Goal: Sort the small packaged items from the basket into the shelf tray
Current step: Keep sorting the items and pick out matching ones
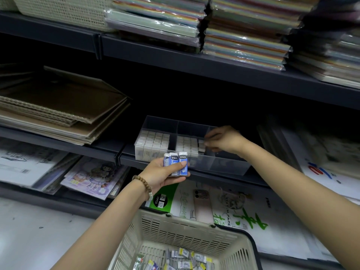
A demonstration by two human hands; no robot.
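A clear divided tray [229,166] sits on the middle shelf, with rows of white eraser packs [153,141] standing in its left and middle compartments. My left hand [165,173] is below the tray's front, holding a few blue-and-white eraser packs [178,164]. Over the middle compartment, my right hand [224,139] has its fingers pinched on a white pack [201,146] at the end of a row. A beige plastic basket [175,227] stands below, with several loose packs [181,259] in its bottom.
Flat cardboard sheets [58,110] lie on the shelf left of the tray. Wrapped paper stacks [243,36] fill the shelf above. Sketch-paper pads [224,203] and a picture book [93,176] lie on the lowest shelf. A wire-like dark handle rims the basket's right side.
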